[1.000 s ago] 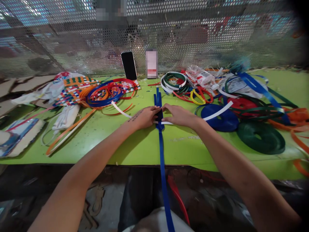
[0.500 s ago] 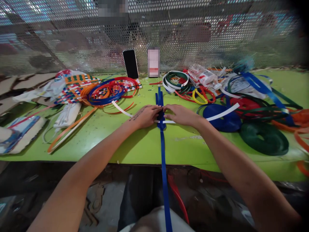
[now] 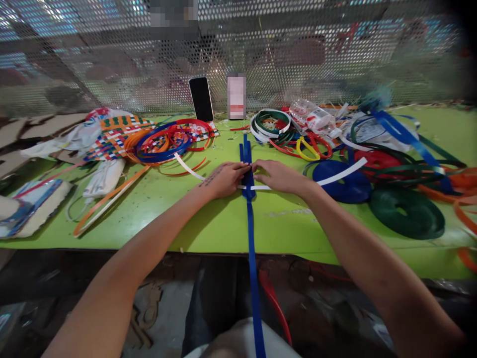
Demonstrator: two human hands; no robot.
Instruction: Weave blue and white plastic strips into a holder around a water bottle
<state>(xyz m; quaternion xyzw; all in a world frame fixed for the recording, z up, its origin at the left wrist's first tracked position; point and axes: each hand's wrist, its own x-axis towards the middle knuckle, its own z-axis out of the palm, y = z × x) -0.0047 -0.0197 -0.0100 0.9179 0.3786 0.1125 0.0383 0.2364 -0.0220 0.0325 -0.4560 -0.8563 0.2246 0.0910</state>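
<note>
Blue plastic strips (image 3: 251, 228) run lengthwise down the middle of the table, and one long end hangs over the front edge toward my lap. A white plastic strip (image 3: 345, 171) crosses them, its two ends curling up to the left and right. My left hand (image 3: 227, 179) lies low on the left side, its fingers together and the tips pressed on the blue strips. From the right, my right hand (image 3: 274, 175) curves in with bent fingers, thumb and forefinger pinching at the same spot. The fingertips partly hide the crossing.
Two phones (image 3: 201, 99) lean against the perforated metal screen (image 3: 130, 64). Coiled strips and a woven piece (image 3: 115, 134) lie left. To the right are yellow-handled scissors (image 3: 308, 149), a plastic bottle (image 3: 316, 119), a blue roll (image 3: 335, 186) and a green roll (image 3: 406, 213).
Both hands and the strips stay almost in the same place. Only a very slight shift of the whole view shows.
</note>
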